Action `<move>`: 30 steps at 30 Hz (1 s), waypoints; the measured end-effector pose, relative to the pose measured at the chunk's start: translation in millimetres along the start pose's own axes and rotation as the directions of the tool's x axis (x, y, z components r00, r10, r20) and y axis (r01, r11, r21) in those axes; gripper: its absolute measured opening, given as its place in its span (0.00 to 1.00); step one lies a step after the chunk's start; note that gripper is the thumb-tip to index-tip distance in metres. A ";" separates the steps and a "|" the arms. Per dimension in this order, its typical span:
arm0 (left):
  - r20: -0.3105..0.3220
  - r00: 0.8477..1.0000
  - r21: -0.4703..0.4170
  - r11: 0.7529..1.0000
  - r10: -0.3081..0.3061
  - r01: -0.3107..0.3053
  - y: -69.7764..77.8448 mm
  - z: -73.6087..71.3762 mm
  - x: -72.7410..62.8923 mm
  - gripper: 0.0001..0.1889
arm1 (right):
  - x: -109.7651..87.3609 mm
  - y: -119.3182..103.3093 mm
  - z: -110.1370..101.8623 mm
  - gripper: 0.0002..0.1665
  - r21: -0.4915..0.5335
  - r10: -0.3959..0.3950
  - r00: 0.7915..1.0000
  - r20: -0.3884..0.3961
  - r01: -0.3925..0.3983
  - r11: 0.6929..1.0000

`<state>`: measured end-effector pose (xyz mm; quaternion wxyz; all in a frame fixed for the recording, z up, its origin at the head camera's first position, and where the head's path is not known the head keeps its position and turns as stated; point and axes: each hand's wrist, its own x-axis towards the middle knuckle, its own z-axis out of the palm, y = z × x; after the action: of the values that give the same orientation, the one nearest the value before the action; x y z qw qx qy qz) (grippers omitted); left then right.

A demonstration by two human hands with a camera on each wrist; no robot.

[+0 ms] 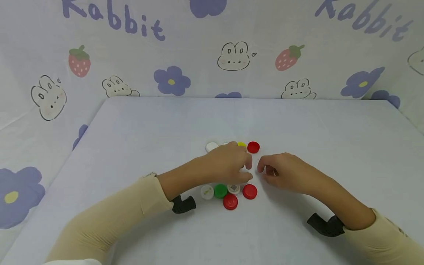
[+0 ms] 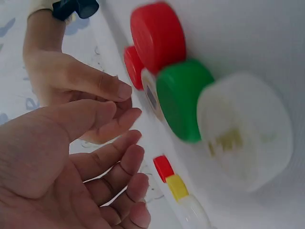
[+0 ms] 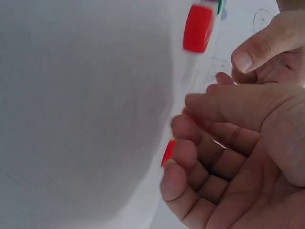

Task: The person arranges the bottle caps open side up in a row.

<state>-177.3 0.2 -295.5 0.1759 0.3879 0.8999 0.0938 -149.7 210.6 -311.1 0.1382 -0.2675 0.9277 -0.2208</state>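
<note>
- Caps (image 1: pixel 230 201), plastic, in two groups on the white tabletop (image 1: pixel 159 125): one beyond the left fingers, one on the wearer's side of them. All seem to rest flat, so none needs holding.
- Far left, behind the left fingertips: black wrist mount (image 1: pixel 183 204) at the sleeve.
- Near group, below the left palm: white cap (image 1: pixel 207 192), then green cap (image 1: pixel 220 191) just beside it.
- Beyond the left knuckles: far white cap (image 1: pixel 211 146), then a sliver of another pale cap (image 1: pixel 225 143), mostly hidden by the hand.
- Left hand (image 1: pixel 228 163): fingers loosely bent and spread, thumb apart, gripping nothing. It hangs between the groups, probably so either lies within easy reach.
- Under the left thumb: printed cap (image 1: pixel 233 188); nearer the wearer, a red cap. Print unreadable.
- Past the left fingertips: yellow cap (image 1: pixel 241 144), partly covered, and far red cap (image 1: pixel 253 147) beside it.
- Between the two thumbs, toward the wearer: another red cap (image 1: pixel 250 191).
- Right hand (image 1: pixel 285 172): fingers relaxed in a curl, thumb near the index; no cap shows inside. Fingertips face the left hand's, apart, a pose that likely keeps both ready.
</note>
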 end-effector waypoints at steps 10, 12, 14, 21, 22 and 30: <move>-0.064 0.997 0.111 0.993 -0.035 0.042 15.7 19.9 -22.7 0.26 | -15.9 -15.9 8.8 0.13 0.028 -0.041 0.995 0.087 0.038 0.999; -0.079 0.996 0.128 0.990 -0.042 0.052 17.7 23.2 -24.3 0.26 | -17.1 -17.4 9.9 0.14 0.038 -0.050 0.995 0.087 0.047 0.998; -0.077 0.996 0.141 0.988 -0.045 0.056 19.4 25.4 -25.0 0.23 | -17.6 -18.1 10.6 0.14 0.044 -0.053 0.995 0.088 0.049 0.998; -0.049 0.998 0.116 0.992 -0.035 0.040 20.7 30.9 -22.5 0.16 | -15.8 -19.1 14.4 0.15 0.058 -0.071 0.995 0.076 0.067 0.996; -0.048 0.998 0.109 0.993 -0.033 0.038 20.3 31.4 -22.4 0.16 | -15.3 -19.1 15.3 0.14 0.059 -0.074 0.995 0.071 0.070 0.996; -0.056 0.998 0.079 0.997 -0.017 0.022 16.3 34.1 -21.6 0.15 | -14.9 -16.4 22.6 0.14 0.071 -0.079 0.996 0.042 0.076 0.995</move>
<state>-139.4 -3.4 -316.7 0.1364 0.3832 0.9111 0.0667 -121.9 198.8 -320.6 0.1594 -0.3031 0.9051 -0.2520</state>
